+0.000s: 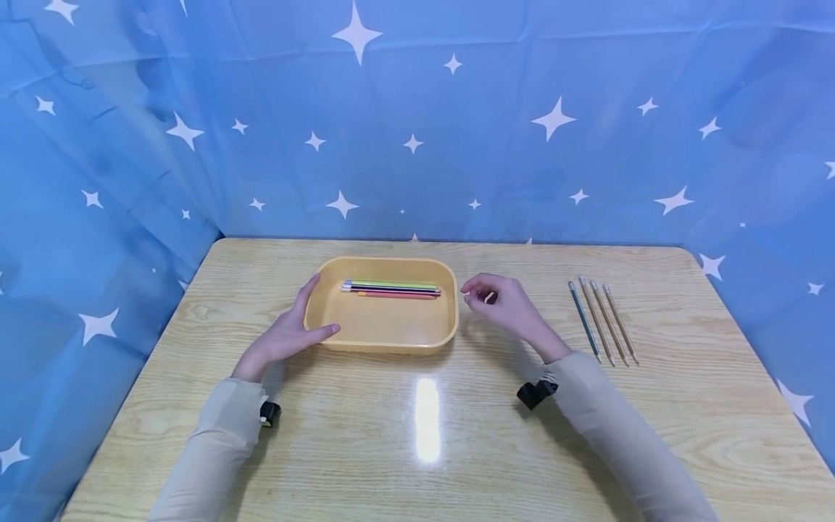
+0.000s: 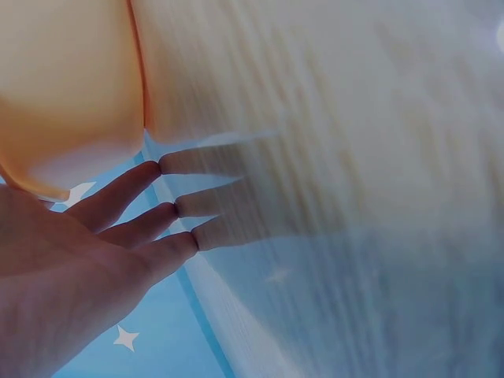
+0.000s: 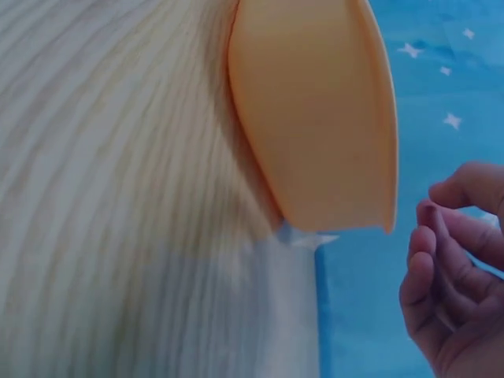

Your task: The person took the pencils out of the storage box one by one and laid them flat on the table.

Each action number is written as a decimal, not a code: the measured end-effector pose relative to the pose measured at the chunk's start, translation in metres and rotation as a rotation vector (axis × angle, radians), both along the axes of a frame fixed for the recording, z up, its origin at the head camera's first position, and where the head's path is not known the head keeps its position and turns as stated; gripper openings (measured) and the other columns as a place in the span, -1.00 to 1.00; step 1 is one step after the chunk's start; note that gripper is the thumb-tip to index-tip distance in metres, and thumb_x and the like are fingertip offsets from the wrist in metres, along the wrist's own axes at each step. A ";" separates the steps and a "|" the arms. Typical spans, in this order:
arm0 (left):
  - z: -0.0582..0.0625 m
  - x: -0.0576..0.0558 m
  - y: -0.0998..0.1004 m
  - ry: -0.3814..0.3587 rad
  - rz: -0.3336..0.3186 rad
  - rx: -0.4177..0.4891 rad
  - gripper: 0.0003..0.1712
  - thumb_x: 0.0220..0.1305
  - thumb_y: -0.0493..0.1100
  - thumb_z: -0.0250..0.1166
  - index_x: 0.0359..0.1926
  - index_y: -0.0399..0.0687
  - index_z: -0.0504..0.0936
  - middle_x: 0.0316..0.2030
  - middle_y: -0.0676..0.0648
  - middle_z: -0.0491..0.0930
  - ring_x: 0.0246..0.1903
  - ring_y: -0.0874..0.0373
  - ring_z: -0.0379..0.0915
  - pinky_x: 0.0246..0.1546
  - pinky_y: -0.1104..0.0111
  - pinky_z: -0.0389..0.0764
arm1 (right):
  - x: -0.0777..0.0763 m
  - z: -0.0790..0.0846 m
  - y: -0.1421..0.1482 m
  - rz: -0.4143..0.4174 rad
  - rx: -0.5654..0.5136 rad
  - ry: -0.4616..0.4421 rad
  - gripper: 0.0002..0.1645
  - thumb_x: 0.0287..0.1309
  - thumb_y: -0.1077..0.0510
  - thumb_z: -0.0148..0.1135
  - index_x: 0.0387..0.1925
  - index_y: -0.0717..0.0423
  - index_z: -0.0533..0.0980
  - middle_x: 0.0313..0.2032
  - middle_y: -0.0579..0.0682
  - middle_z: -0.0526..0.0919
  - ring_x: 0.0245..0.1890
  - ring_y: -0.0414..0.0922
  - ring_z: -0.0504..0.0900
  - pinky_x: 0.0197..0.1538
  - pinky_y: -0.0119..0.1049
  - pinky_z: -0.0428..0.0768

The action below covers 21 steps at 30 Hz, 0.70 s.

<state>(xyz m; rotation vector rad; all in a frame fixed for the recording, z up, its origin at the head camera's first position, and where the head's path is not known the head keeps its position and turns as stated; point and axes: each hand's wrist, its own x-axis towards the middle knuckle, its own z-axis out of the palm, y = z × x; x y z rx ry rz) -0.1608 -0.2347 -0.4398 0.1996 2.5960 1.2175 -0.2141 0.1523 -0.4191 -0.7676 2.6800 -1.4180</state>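
Note:
A yellow-orange plastic tray (image 1: 385, 346) sits on the table with several pencils (image 1: 391, 288) in it, green, dark and pink ones, lying side by side. At the tray's left end is my left hand (image 1: 290, 330), thumb over the near rim and index finger along the left side. Its other fingers (image 2: 118, 193) extend straight beneath the tray's edge, fingertips at the tabletop. Just off the tray's right end hovers my right hand (image 1: 499, 299), fingers curled and thumb tip close to the index fingertip. Nothing shows between those fingers (image 3: 421, 276) in the right wrist view.
To the right, a dark blue-green pencil (image 1: 585, 322) and several gold-brown pencils (image 1: 608, 324) lie in a slanted row on the wooden table (image 1: 352, 442). A blue curtain with white stars (image 1: 417, 174) hangs behind and around the table.

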 end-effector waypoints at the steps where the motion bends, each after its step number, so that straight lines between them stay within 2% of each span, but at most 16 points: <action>1: 0.000 0.000 0.000 0.001 0.000 0.000 0.18 0.23 0.15 0.30 0.53 0.15 -0.38 0.48 -0.31 -0.22 0.24 -0.52 0.08 0.14 -0.27 0.21 | -0.001 0.001 -0.002 0.001 0.000 0.008 -0.83 0.10 0.36 0.23 -0.23 0.28 0.63 -0.43 -0.02 0.62 -0.46 -0.12 0.55 -0.38 -0.33 0.55; 9: 0.000 0.002 -0.001 0.005 0.004 0.000 0.17 0.23 0.14 0.30 0.53 0.15 -0.37 0.48 -0.32 -0.21 0.24 -0.51 0.08 0.16 -0.27 0.19 | -0.005 0.007 -0.020 0.042 -0.014 0.010 -0.72 0.10 0.37 0.25 -0.10 0.35 0.57 -0.35 0.05 0.64 -0.34 -0.07 0.58 -0.24 -0.19 0.59; 16: 0.000 0.002 -0.001 0.006 0.002 0.008 0.17 0.24 0.14 0.30 0.53 0.16 -0.37 0.48 -0.32 -0.20 0.23 -0.51 0.10 0.14 -0.26 0.22 | -0.006 0.009 -0.033 0.092 -0.058 0.003 -0.64 0.09 0.39 0.27 -0.03 0.38 0.51 -0.23 0.20 0.65 -0.21 0.03 0.61 -0.09 -0.03 0.57; 21: -0.001 0.001 0.000 0.006 0.002 0.008 0.17 0.24 0.15 0.30 0.53 0.17 -0.38 0.48 -0.32 -0.20 0.25 -0.50 0.08 0.16 -0.26 0.20 | -0.008 0.009 -0.043 0.112 -0.050 -0.013 -0.60 0.11 0.38 0.28 0.02 0.37 0.50 -0.12 0.28 0.63 -0.13 0.06 0.61 -0.04 -0.05 0.56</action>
